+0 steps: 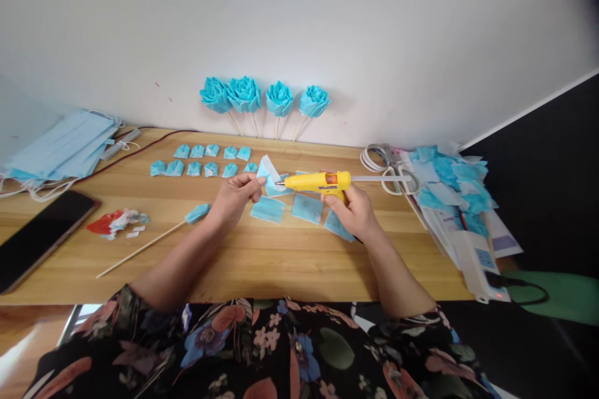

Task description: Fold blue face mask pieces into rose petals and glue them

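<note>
My right hand (pixel 354 212) is wrapped round the grip of a yellow glue gun (pixel 309 182), with a long glue stick (pixel 378 179) sticking out of its back. My left hand (pixel 236 198) pinches a folded piece of blue-and-white mask fabric (pixel 267 169). The gun's nozzle points left and meets or nearly meets that piece. Under the gun lie flat blue fabric rectangles, among them one (pixel 267 209) near my left fingers and another (pixel 307 208) in the middle. A thin wooden stick (pixel 140 249) with a blue wrapped tip (pixel 197 213) lies beside my left forearm.
Two rows of folded blue petals (pixel 193 168) lie behind my left hand. Several blue fabric flowers (pixel 244 95) lean on the wall. Face masks (pixel 65 143), a phone (pixel 44 240) and scraps (pixel 112 222) are left; tape (pixel 372 159), scissors (pixel 400 179), fabric pieces (pixel 449 177) and a power strip (pixel 475 265) right.
</note>
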`<state>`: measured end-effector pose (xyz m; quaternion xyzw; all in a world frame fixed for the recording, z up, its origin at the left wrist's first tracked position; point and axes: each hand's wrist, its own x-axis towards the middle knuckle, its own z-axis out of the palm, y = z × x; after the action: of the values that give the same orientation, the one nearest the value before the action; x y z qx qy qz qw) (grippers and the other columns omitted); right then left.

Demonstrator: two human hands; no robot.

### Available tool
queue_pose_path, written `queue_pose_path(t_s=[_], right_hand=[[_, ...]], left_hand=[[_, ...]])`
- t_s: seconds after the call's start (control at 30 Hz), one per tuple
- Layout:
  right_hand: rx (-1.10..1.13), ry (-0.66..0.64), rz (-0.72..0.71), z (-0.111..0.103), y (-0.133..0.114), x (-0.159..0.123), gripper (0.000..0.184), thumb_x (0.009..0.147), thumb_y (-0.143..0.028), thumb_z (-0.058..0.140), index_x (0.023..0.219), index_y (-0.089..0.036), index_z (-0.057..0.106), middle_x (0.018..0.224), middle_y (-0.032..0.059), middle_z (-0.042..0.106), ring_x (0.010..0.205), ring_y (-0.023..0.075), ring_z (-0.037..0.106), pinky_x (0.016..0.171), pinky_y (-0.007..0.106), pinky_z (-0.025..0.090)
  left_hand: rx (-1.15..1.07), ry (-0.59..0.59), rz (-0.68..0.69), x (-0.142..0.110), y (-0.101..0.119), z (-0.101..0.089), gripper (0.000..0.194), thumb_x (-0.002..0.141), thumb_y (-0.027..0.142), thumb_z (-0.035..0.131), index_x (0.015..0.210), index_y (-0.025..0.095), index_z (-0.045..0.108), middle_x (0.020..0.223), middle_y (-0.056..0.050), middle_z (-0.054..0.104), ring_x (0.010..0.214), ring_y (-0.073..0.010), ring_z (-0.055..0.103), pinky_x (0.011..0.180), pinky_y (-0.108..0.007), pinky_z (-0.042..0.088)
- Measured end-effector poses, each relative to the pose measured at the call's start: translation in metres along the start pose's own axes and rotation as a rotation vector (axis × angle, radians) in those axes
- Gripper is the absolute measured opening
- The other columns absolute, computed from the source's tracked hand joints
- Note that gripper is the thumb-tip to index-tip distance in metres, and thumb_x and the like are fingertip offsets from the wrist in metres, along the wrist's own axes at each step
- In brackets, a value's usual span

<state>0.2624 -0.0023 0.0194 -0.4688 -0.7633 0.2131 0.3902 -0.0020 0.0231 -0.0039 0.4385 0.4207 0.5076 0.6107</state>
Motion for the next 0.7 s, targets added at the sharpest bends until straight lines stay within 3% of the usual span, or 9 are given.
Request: queue_pose_path(t_s=[0.13,0.3,0.37,0.53,0.7], right_hand=[[-0.018,-0.007,-0.001,0.001,0.004,-0.002,0.030,0.091,-0.034,0.056,0.118,-0.025,0.067,0.103,0.0056,0.076,0.083,0.0207,0.070,0.078,0.035,0.056],[-0.054,-0.045,-0.022,0.000,0.008,-0.001,0.025,0.090,-0.036,0.058,0.107,-0.023,0.071,0.092,0.0056,0.078,0.065,0.0189,0.066,0.072,0.036,0.056],[-0.025,-0.068,-0.047,-0.001,0.007,0.000,0.024,0.091,-0.037,0.057,0.103,-0.023,0.072,0.094,0.0066,0.077,0.068,0.0194,0.068,0.074,0.036,0.056],[0.187,-0.101,0.002,-0.004,0.009,-0.004,0.028,0.092,-0.045,0.058,0.100,-0.023,0.073,0.107,0.0083,0.075,0.093,0.0234,0.072,0.083,0.037,0.057],[0.456,0.004,0.173,0.005,0.019,-0.001,0.039,0.091,-0.054,0.059,0.111,-0.022,0.066,0.096,0.0069,0.075,0.075,0.0177,0.068,0.069,0.032,0.056]], left_hand=[[0.002,0.006,-0.001,0.001,-0.001,-0.001,0.036,0.075,0.042,0.078,0.056,0.018,0.059,0.050,0.002,0.053,0.052,-0.0097,0.045,0.057,-0.026,0.032],[-0.013,0.011,-0.008,0.001,-0.002,-0.001,0.035,0.075,0.041,0.078,0.057,0.018,0.059,0.050,0.002,0.053,0.052,-0.0096,0.045,0.057,-0.026,0.033],[-0.032,0.028,-0.007,0.001,-0.002,-0.001,0.032,0.074,0.040,0.079,0.059,0.018,0.060,0.049,0.003,0.052,0.051,-0.0094,0.044,0.056,-0.026,0.033],[-0.125,0.128,0.027,0.004,0.003,-0.001,0.037,0.072,0.038,0.081,0.055,0.017,0.055,0.047,0.004,0.048,0.049,-0.0078,0.043,0.054,-0.024,0.033],[-0.183,0.132,0.038,0.005,0.006,0.000,0.040,0.069,0.036,0.083,0.054,0.017,0.051,0.047,0.005,0.044,0.048,-0.0072,0.041,0.052,-0.023,0.033]])
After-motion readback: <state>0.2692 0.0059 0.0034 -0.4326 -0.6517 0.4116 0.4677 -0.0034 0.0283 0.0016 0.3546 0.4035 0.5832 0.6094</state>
